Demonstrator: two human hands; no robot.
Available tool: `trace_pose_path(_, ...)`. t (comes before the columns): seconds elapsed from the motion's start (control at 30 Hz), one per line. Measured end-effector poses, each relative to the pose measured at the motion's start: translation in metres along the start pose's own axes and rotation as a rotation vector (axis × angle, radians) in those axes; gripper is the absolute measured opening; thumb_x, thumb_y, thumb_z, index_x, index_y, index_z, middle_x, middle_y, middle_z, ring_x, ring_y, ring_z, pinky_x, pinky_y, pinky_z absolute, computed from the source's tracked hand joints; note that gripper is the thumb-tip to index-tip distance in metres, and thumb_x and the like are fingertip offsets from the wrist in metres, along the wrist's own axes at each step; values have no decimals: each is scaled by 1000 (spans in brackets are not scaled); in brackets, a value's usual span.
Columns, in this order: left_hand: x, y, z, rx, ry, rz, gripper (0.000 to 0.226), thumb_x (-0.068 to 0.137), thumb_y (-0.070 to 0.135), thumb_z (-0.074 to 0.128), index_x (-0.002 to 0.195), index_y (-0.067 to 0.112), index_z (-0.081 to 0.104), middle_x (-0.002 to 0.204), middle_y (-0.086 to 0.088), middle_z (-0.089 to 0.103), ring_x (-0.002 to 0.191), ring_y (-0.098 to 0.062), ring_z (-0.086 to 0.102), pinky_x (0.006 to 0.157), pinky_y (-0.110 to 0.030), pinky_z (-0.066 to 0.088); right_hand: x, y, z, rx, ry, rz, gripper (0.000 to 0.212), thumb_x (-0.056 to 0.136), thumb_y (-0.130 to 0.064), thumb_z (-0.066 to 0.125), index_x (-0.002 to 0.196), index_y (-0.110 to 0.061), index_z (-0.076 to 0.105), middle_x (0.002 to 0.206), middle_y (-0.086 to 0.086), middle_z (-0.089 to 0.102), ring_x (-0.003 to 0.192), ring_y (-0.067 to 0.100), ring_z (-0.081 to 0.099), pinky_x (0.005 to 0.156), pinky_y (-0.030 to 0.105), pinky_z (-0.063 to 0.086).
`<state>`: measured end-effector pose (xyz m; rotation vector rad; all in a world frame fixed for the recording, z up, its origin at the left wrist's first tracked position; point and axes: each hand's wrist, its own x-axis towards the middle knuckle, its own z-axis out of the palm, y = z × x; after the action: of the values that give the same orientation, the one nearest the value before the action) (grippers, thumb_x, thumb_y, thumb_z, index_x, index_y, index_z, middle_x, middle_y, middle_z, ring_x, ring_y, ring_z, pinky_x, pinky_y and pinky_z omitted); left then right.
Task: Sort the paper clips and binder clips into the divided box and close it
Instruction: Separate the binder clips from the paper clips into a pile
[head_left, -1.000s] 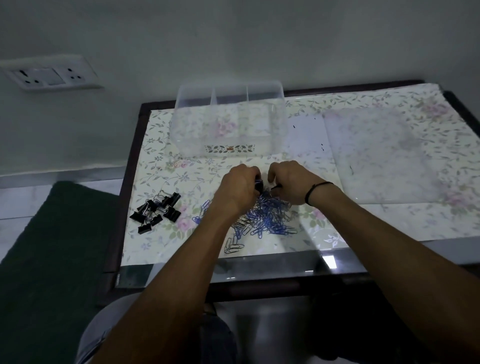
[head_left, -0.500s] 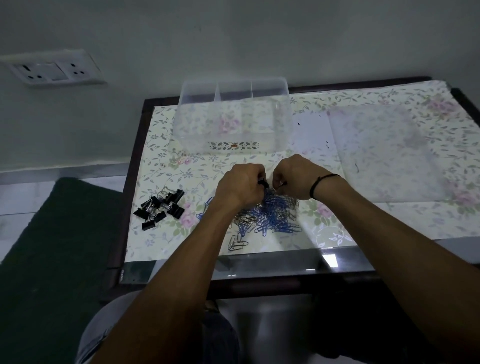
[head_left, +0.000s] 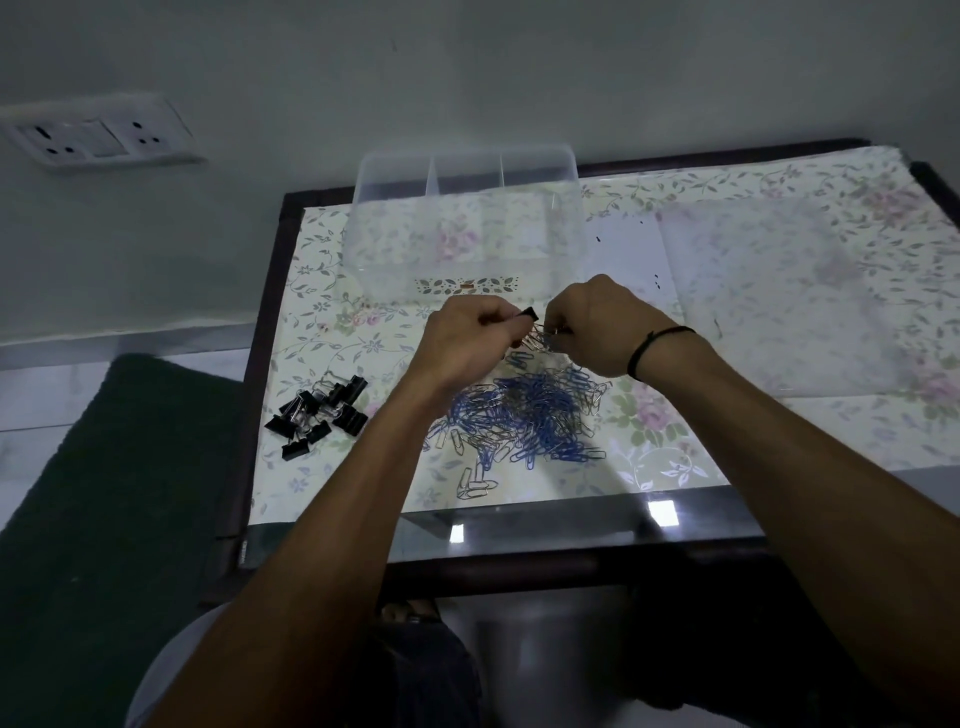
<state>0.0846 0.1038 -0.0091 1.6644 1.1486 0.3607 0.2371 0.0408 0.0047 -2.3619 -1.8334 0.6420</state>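
A clear divided box (head_left: 566, 228) stands open at the back of the table. In front of it my left hand (head_left: 462, 343) pinches a black binder clip (head_left: 529, 314) raised above the table. A tangle of paper clips (head_left: 541, 339) hangs from it, and my right hand (head_left: 597, 327) pinches that tangle. Under both hands lies a heap of blue and silver paper clips (head_left: 524, 415). A group of black binder clips (head_left: 322, 410) lies at the table's left side.
The translucent lid (head_left: 779, 296) lies flat to the right of the box. The table (head_left: 675, 525) has a floral covering and a dark frame. A wall socket (head_left: 98, 137) is on the left wall, and a dark mat (head_left: 104, 493) lies on the floor.
Both hands have risen from the paper clip heap, lifting a binder clip with paper clips caught on it. The camera has tilted up slightly.
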Motion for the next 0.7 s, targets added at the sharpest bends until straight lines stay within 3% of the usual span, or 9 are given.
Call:
trace_pose_path(0.1,1,-2,-6,-28,56,6,8,88,28,75,88,22,81,83,5,77,74,-9,67,66,-26,53,-3,-3,-8,115,-25,-19,25,90,-22,68,114,-18,70,91,7,74,77,21,67,68,26,47)
trace_pose_path(0.17,3,-6,-8,-19,100,31,13,86,25,78,97,21,82,87,6,79,79,-8,71,78,-30,60,-6,-2,-16,166,-107,-29,34,89,-25,70,123,-23,66,82,-2,75,72,11,70,66,21,48)
trace_pose_path(0.3,4,-8,-11,93,130,89,20,86,29,78,104,22,81,101,7,79,95,-4,71,92,-33,58,-11,1,-21,215,-195,-4,38,87,-30,72,124,-28,64,83,-2,79,66,-2,68,83,24,54)
trace_pose_path(0.37,2,-6,-10,146,92,104,19,87,30,75,105,25,81,107,8,78,99,-4,69,90,-27,55,-11,1,-19,282,-166,16,36,86,-35,74,120,-29,67,78,-2,78,65,0,70,79,21,54)
trace_pose_path(0.5,-1,-6,-7,216,42,132,18,90,29,72,106,28,80,107,11,77,86,1,63,71,-12,44,-8,-1,-15,322,-134,40,20,88,-35,70,102,-22,76,74,0,77,64,4,72,65,15,50)
trace_pose_path(0.7,1,-5,-6,212,13,172,17,88,15,73,101,21,81,95,8,79,79,0,68,77,-22,54,-7,-4,-12,252,-132,28,19,92,-33,65,96,-19,78,73,1,76,69,7,72,68,18,53)
